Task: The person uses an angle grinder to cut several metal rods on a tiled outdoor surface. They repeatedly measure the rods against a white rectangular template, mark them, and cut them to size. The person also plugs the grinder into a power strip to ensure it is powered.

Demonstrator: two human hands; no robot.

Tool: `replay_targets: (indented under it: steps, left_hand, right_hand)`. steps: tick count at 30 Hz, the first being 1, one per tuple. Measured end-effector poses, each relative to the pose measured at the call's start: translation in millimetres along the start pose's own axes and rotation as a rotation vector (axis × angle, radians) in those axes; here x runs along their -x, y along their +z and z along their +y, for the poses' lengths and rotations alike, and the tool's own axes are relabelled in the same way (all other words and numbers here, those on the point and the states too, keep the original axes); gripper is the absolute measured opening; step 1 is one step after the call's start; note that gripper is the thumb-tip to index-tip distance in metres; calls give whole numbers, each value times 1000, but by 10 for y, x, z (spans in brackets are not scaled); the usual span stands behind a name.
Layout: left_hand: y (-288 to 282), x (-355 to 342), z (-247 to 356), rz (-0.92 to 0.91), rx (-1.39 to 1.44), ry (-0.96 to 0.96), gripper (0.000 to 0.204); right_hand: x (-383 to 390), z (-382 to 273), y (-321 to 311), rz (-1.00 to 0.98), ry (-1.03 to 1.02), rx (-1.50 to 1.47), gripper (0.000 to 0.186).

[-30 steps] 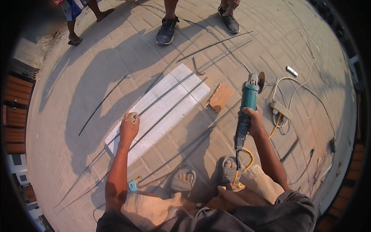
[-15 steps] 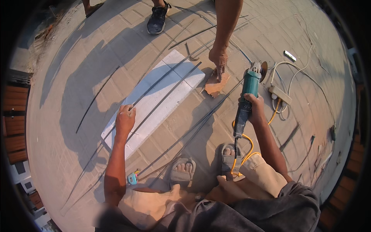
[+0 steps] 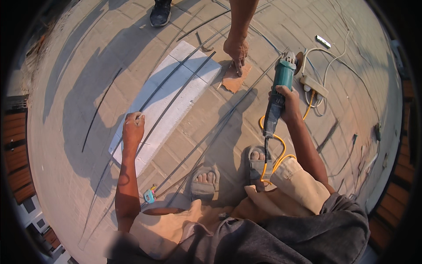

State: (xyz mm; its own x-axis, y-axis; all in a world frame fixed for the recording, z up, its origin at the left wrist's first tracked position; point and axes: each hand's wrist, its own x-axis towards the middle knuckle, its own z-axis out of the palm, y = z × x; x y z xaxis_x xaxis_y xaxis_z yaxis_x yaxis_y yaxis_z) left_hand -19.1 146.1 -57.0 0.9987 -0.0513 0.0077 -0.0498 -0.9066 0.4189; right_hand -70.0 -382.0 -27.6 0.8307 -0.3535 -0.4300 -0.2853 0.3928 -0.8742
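Observation:
In my right hand (image 3: pixel 288 104) is a green and black angle grinder (image 3: pixel 283 79), its disc (image 3: pixel 299 63) pointing away from me and clear of the rods. Its yellow cord (image 3: pixel 281 159) loops down past my leg. My left hand (image 3: pixel 133 127) is closed around a thin metal rod (image 3: pixel 169 75) that lies lengthwise over a long white block (image 3: pixel 184 99). A second rod (image 3: pixel 187 83) crosses the block alongside it. Beyond the block, another person's hand (image 3: pixel 237 52) touches a flat reddish-brown piece (image 3: pixel 236 78) on the paving.
A teal tape measure (image 3: pixel 150 195) lies near my left sandal (image 3: pixel 205 184). At the right, a power strip (image 3: pixel 314 86) sits among looped cables. More long rods (image 3: pixel 220 121) cross the paving between the block and my feet. The other person's shoe (image 3: pixel 160 14) stands at the top.
The ground scene has shifted slightly up and left in the picture as the view moved. Both my hands keep their holds, and the other person's hand stays at the reddish-brown piece.

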Motion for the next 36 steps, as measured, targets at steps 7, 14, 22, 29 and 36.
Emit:
replay_targets:
  steps: [7, 14, 22, 29, 36]
  left_hand:
    - [-36, 7, 70, -31, 23, -24, 27]
    - [-73, 28, 89, -32, 4, -32, 26]
    - [-108, 55, 77, -71, -25, -33, 26]
    - [-102, 58, 56, -68, 7, -50, 25]
    - [-125, 64, 298, -111, 41, -12, 27]
  right_hand:
    - [1, -27, 8, 10, -16, -20, 34]
    - [-11, -15, -15, 13, 5, -29, 34]
    - [-2, -11, 9, 36, -2, -55, 34]
    - [-13, 17, -58, 19, 9, -51, 36]
    - [3, 50, -80, 28, 31, -12, 39]
